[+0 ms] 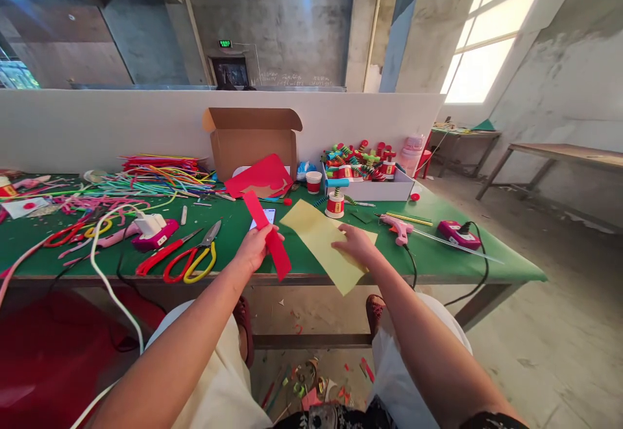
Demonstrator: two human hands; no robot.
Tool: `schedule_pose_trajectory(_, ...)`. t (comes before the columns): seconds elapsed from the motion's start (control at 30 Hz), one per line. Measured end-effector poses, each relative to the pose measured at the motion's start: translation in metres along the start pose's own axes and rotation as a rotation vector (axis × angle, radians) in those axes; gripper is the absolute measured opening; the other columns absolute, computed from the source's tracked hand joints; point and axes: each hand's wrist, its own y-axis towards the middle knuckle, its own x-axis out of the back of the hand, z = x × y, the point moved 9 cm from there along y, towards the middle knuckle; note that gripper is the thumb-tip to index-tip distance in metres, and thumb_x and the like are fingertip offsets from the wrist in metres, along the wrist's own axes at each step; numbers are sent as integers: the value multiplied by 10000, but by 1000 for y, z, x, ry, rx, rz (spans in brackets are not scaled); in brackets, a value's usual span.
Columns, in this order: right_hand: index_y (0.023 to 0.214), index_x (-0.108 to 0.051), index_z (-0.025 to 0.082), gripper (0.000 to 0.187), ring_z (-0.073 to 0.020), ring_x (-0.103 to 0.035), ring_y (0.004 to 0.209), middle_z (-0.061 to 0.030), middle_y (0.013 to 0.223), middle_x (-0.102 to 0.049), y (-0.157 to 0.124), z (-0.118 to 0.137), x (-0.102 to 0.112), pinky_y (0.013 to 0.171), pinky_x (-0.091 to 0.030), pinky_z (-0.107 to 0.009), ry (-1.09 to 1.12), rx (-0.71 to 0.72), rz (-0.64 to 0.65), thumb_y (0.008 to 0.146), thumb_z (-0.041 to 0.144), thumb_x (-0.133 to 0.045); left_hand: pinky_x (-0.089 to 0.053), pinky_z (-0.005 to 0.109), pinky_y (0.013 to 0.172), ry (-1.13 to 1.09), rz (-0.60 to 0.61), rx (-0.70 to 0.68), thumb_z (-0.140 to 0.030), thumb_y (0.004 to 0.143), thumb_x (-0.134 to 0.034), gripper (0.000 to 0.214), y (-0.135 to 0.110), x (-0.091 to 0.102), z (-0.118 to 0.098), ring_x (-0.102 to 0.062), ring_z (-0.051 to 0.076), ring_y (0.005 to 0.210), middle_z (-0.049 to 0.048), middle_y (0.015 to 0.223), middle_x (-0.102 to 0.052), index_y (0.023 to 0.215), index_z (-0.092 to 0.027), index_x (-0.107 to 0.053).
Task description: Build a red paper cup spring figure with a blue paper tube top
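Observation:
My left hand [256, 247] is closed around a long red paper strip [278, 254], which stands tilted above the table's front part. Behind it lies a phone [265, 217] with a lit screen, partly covered. My right hand [355, 245] is over a pale yellow paper sheet [311, 228], fingers apart; whether they press on it I cannot tell. One corner of the sheet hangs past the table's front edge. Just beyond the sheet stands a red and white paper cup [335, 206] with a spring and a blue tube on top.
Scissors [195, 257], a red-handled cutter [165, 255] and many pipe cleaners [146, 182] lie on the left of the green table [233, 224]. An open cardboard box [256, 140] holds red paper [263, 176]. At right are a white box [377, 189] of cup figures, a pink glue gun [398, 228] and a corded power block [458, 235].

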Motion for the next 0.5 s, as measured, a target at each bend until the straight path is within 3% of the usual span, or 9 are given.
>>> schedule_pose_trajectory(0.1,1282,-540,173,537,-298,-621,1035,-143,1102,-677,3,11,20,842,-479,-382,-234,43,-247,767,167,-691,-402,224,504,19,-10,-32,-447,578,-754,376,1,1,-1,-590,142,587,42,653,-683,779,-138,-677)
schedule_pose_trajectory(0.2,1274,-551,180,456,-294,-586,1096,-167,1202,-630,-5,37,21,917,-459,-419,-144,225,-397,827,200,-643,-341,206,475,61,-21,-97,-506,539,-788,487,-3,-2,-4,-526,110,569,42,684,-681,844,-129,-736)
schedule_pose_trajectory(0.27,1215,-586,186,349,-242,-628,995,-131,1117,-672,-8,48,5,862,-490,-370,110,305,-301,889,309,-577,-334,206,472,66,1,-127,-546,536,-787,526,-6,-9,-4,-511,103,572,51,713,-690,856,-130,-750)
schedule_pose_trajectory(0.33,1189,-601,194,366,-199,-654,868,-84,994,-710,-10,52,-21,763,-506,-311,329,287,-69,894,407,-558,-359,206,486,39,56,-116,-556,538,-791,531,-10,-19,-1,-541,114,607,63,751,-705,857,-134,-753)
schedule_pose_trajectory(0.4,1140,-630,207,378,-174,-647,782,-44,903,-719,-14,55,-39,682,-489,-270,396,261,86,834,428,-629,-388,207,503,3,120,-85,-549,551,-794,519,-13,-29,3,-574,128,640,65,764,-713,870,-141,-753)
schedule_pose_trajectory(0.5,916,-693,199,203,-144,-597,682,-4,772,-695,-17,57,-48,598,-436,-236,365,259,173,805,359,-639,-416,214,513,-36,155,-74,-524,573,-798,480,-14,-34,3,-600,140,659,64,762,-715,861,-143,-745)
